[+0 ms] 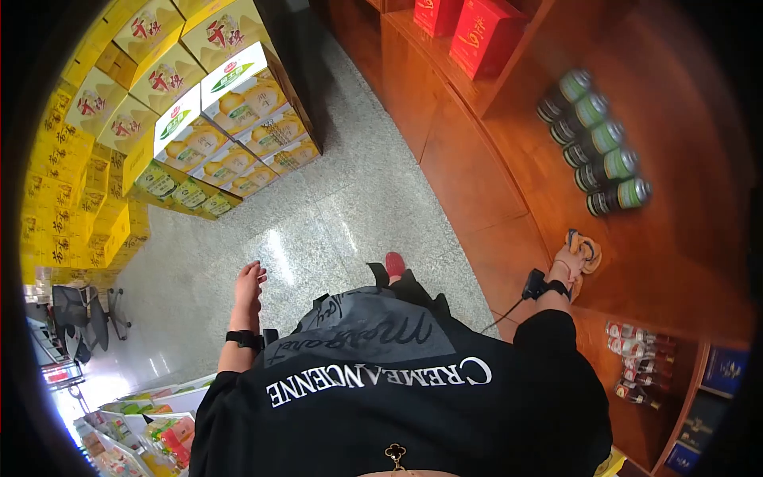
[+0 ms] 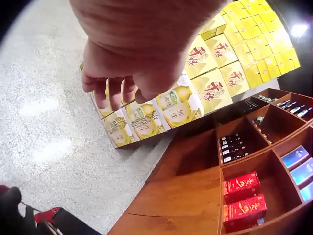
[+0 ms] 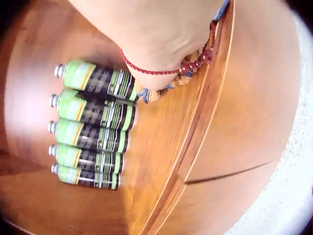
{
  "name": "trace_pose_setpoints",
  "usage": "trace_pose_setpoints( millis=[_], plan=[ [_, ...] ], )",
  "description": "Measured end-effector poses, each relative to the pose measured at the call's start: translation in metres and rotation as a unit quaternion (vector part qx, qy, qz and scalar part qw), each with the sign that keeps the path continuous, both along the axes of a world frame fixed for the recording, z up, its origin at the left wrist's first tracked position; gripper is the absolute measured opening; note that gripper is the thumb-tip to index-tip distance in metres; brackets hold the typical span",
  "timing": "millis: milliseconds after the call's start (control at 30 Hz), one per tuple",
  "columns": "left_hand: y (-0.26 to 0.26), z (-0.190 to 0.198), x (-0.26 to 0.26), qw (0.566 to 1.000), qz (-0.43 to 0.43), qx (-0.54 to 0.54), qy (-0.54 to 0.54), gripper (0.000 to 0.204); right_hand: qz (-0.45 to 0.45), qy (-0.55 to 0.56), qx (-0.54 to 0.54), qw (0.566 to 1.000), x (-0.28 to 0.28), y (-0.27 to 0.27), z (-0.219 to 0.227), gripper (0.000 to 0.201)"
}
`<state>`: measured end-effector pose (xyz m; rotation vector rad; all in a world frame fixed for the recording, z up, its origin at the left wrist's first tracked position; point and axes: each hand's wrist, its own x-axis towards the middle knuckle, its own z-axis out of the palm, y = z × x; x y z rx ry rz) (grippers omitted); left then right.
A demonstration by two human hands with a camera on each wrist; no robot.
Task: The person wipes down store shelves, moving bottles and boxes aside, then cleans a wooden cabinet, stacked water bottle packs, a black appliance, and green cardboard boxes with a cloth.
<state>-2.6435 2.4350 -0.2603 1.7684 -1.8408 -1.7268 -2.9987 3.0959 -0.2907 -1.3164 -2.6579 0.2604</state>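
In the head view my right hand (image 1: 566, 266) grips a bunched orange and blue cloth (image 1: 590, 253) against the wooden shelf (image 1: 524, 278), near its front edge. The right wrist view has the back of this hand (image 3: 164, 39) hiding most of the cloth (image 3: 150, 95). Beside it, several green and black bottles (image 3: 93, 115) stand in a row, the closest one right by the cloth. My left hand (image 1: 249, 286) hangs over the floor at my side, fingers loosely bent and holding nothing.
Stacked yellow cartons (image 1: 230, 135) stand on the grey floor (image 1: 318, 207) at the left. Red boxes (image 1: 485, 36) sit in the compartment beyond the bottles. Small red-labelled bottles (image 1: 640, 358) occupy the compartment nearer me. An office chair (image 1: 91, 318) is at far left.
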Motion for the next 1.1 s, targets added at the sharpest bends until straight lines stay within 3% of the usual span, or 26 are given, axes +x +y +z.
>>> trace_pose_setpoints(
  millis=[33, 100, 233, 267, 333, 433, 467, 600, 833, 900, 967, 1000, 1067, 1100],
  plan=[
    [0.001, 0.004, -0.016, 1.0, -0.008, -0.001, 0.017, 0.035, -0.011, -0.025, -0.026, 0.999, -0.012, -0.039, 0.037, 0.057],
    [0.002, 0.005, -0.039, 0.998, -0.032, -0.008, 0.052, 0.034, 0.182, -0.053, -0.007, 0.982, -0.099, 0.008, -0.059, 0.062],
    [0.008, 0.015, -0.078, 0.998, -0.031, -0.011, 0.045, 0.034, 0.361, -0.02, 0.027, 0.932, -0.166, -0.146, -0.016, 0.053],
    [0.009, 0.015, -0.084, 0.999, -0.023, -0.014, 0.042, 0.033, 0.408, -0.052, 0.033, 0.911, -0.191, -0.172, -0.022, 0.063],
    [0.011, 0.016, -0.092, 0.999, -0.013, -0.014, 0.037, 0.033, 0.409, -0.055, -0.034, 0.91, -0.215, -0.229, -0.015, 0.065],
    [0.01, 0.017, -0.096, 0.999, -0.015, -0.013, 0.026, 0.033, 0.371, -0.071, -0.076, 0.923, -0.209, -0.277, 0.032, 0.068],
    [0.009, 0.017, -0.095, 1.0, -0.014, -0.012, 0.023, 0.033, 0.372, -0.074, -0.076, 0.922, -0.209, -0.272, 0.025, 0.068],
    [0.002, 0.007, -0.098, 1.0, -0.001, -0.002, 0.018, 0.033, 0.517, -0.004, -0.071, 0.853, -0.194, -0.209, -0.013, 0.064],
    [-0.006, -0.016, -0.093, 0.999, 0.016, 0.024, 0.031, 0.033, 0.492, 0.032, -0.078, 0.866, -0.058, -0.07, 0.001, 0.064],
    [-0.005, -0.023, -0.091, 0.999, 0.03, 0.028, 0.027, 0.033, 0.504, 0.027, -0.085, 0.859, -0.038, -0.059, 0.005, 0.065],
    [-0.004, -0.029, -0.089, 0.998, 0.041, 0.033, 0.029, 0.033, 0.597, 0.004, -0.044, 0.801, -0.035, -0.056, -0.003, 0.068],
    [-0.006, -0.032, -0.089, 0.998, 0.046, 0.036, 0.018, 0.034, 0.602, 0.008, -0.038, 0.797, -0.04, -0.066, 0.0, 0.068],
    [-0.009, -0.034, -0.085, 0.997, 0.059, 0.041, 0.011, 0.034, 0.677, -0.037, 0.01, 0.735, -0.046, -0.098, 0.004, 0.069],
    [-0.01, -0.032, -0.083, 0.998, 0.058, 0.038, 0.011, 0.034, 0.681, -0.035, 0.015, 0.731, -0.053, -0.113, 0.005, 0.069]
  ],
)
